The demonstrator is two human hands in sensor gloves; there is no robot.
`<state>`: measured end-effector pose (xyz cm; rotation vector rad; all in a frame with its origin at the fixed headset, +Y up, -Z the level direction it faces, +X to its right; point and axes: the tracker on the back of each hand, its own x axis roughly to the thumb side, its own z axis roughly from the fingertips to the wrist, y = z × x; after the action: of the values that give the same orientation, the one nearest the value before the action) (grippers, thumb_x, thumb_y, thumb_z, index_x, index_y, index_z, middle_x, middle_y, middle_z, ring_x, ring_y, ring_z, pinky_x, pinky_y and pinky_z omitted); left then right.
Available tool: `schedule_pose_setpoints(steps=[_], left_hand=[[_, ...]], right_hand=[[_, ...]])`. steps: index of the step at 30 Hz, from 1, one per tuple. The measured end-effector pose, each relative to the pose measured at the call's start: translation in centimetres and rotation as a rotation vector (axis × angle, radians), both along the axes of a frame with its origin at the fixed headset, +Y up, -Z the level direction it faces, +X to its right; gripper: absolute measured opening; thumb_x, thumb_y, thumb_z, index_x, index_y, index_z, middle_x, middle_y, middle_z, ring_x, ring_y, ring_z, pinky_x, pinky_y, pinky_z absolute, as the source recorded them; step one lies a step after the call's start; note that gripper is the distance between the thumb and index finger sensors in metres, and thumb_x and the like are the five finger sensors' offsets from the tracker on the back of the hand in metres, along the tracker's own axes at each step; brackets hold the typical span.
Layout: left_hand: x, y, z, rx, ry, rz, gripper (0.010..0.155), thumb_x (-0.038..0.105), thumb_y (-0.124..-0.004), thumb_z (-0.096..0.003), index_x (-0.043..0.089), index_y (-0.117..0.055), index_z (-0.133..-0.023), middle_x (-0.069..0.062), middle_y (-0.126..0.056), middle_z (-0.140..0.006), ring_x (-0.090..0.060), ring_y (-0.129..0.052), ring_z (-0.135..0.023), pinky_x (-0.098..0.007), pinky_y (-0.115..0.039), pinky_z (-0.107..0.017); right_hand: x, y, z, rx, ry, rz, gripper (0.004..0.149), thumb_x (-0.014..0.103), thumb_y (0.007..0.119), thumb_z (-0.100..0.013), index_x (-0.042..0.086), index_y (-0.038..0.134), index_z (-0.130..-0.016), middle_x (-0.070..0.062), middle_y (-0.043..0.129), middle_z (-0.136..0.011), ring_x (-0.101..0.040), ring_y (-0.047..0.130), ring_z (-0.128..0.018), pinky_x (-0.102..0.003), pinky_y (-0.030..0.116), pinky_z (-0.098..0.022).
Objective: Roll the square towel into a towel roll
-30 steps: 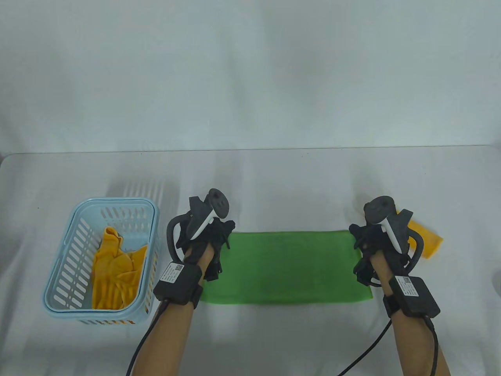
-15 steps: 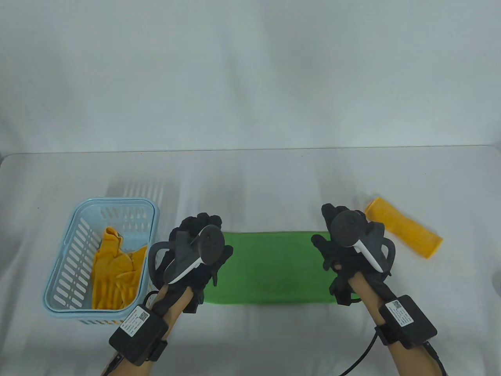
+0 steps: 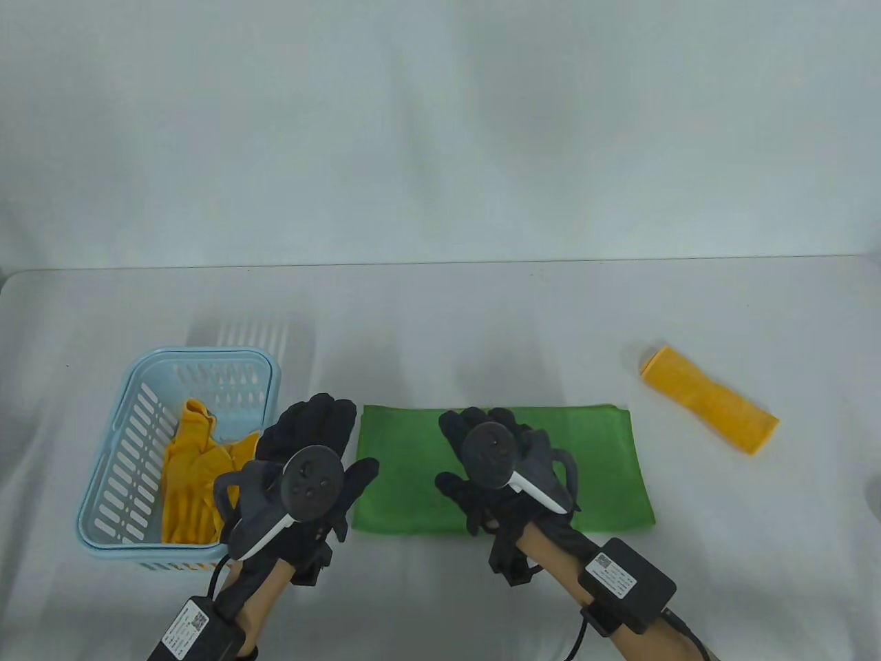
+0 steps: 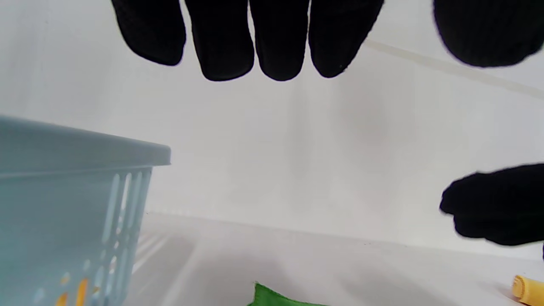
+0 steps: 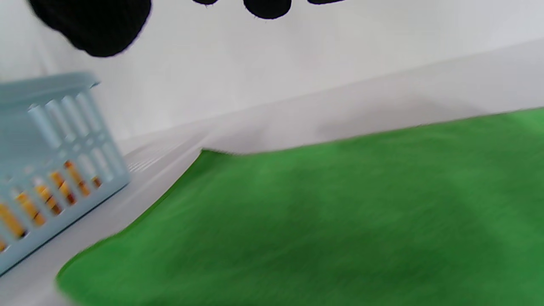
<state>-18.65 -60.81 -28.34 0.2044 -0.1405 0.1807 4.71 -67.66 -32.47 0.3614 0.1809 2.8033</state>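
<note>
Both hands have been moved leftward since the earlier frames, away from the two short ends of the green towel (image 3: 502,468); the yellow roll (image 3: 710,409), hidden in part behind the right hand before, is now fully exposed at the right of the surface (image 3: 482,323).

In the table view the left hand (image 3: 303,475) is held over the gap between the blue basket (image 3: 103,523) and the towel's left edge, fingers spread and relaxed, nothing gripped; the left wrist view confirms straight fingertips (image 4: 280,51) hanging above bare surface with only a green corner (image 4: 272,297) below. The right hand (image 3: 495,468) is hovered over the towel's left-centre, fingers loosely extended and nothing held; whether the cloth is touched cannot be told.

The towel lies flat as a folded strip, long side running left to right, near the front of the surface. No turn of a roll has been started. The fold into a strip is judged done; the whole rolling, probably from the left end, is judged still to be carried out. Crumpled yellow cloth (image 3: 199,475) lies in the basket.
</note>
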Motion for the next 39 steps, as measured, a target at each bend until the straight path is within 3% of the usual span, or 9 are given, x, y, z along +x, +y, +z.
schedule_pose_setpoints(steps=[9,17,21,27,34,39], left_hand=[[-1.0,-0.1,-0.1,0.006,0.031,0.004,0.08,0.062,-0.073,-0.035,0.028,-0.059,-0.106,-0.005,-0.06,-0.114,-0.04,-0.066,-0.105,-0.062,-0.058,-0.073],[-0.8,-0.2,-0.1,0.0,0.02,0.0,0.079,0.061,-0.073,-0.0351,0.028,-0.06,-0.106,-0.005,-0.06,-0.114,-0.04,-0.067,-0.104,-0.062,-0.059,-0.073],[-0.8,-0.2,-0.1,-0.007,0.02,0.004,0.079,0.061,-0.073,-0.0351,0.028,-0.06,-0.106,-0.005,-0.061,-0.114,-0.04,-0.067,-0.104,-0.061,-0.059,-0.073],[-0.8,-0.2,-0.1,-0.016,0.018,0.005,0.079,0.061,-0.073,-0.0352,0.028,-0.06,-0.106,-0.005,-0.061,-0.113,-0.04,-0.067,-0.104,-0.061,-0.059,-0.073],[-0.8,-0.3,-0.2,-0.017,0.017,0.004,0.079,0.061,-0.073,-0.0352,0.028,-0.06,-0.106,-0.005,-0.062,-0.113,-0.039,-0.068,-0.104,-0.061,-0.06,-0.073],[-0.8,-0.3,-0.1,-0.016,0.017,0.002,0.078,0.061,-0.073,-0.0352,0.028,-0.061,-0.105,-0.005,-0.063,-0.113,-0.04,-0.069,-0.104,-0.061,-0.06,-0.073]], right_hand=[[-7.0,-5.1,0.9,-0.131,0.172,0.118,0.079,0.062,0.071,-0.033,0.04,0.034,-0.1,0.007,0.043,-0.11,-0.033,0.043,-0.106,-0.061,0.043,-0.074],[-10.3,-8.0,0.7,-0.177,0.256,0.198,0.066,0.055,0.074,-0.034,0.036,0.054,-0.094,0.006,0.06,-0.102,-0.029,0.061,-0.097,-0.055,0.054,-0.071],[-11.1,-8.4,0.5,-0.136,0.236,0.25,0.061,0.053,0.076,-0.034,0.038,0.057,-0.09,0.008,0.057,-0.097,-0.027,0.059,-0.091,-0.054,0.053,-0.071],[-12.4,-8.9,0.1,-0.118,0.212,0.357,0.069,0.061,0.076,-0.03,0.038,0.049,-0.089,0.009,0.055,-0.093,-0.026,0.059,-0.087,-0.053,0.052,-0.071],[-12.4,-8.5,-0.3,-0.047,0.16,0.268,0.046,0.048,0.072,-0.038,0.037,0.067,-0.082,0.009,0.071,-0.086,-0.026,0.072,-0.081,-0.053,0.061,-0.067],[-11.9,-8.3,-0.9,-0.061,0.124,0.191,0.041,0.047,0.074,-0.037,0.036,0.075,-0.077,0.009,0.078,-0.081,-0.025,0.076,-0.077,-0.053,0.064,-0.065]])
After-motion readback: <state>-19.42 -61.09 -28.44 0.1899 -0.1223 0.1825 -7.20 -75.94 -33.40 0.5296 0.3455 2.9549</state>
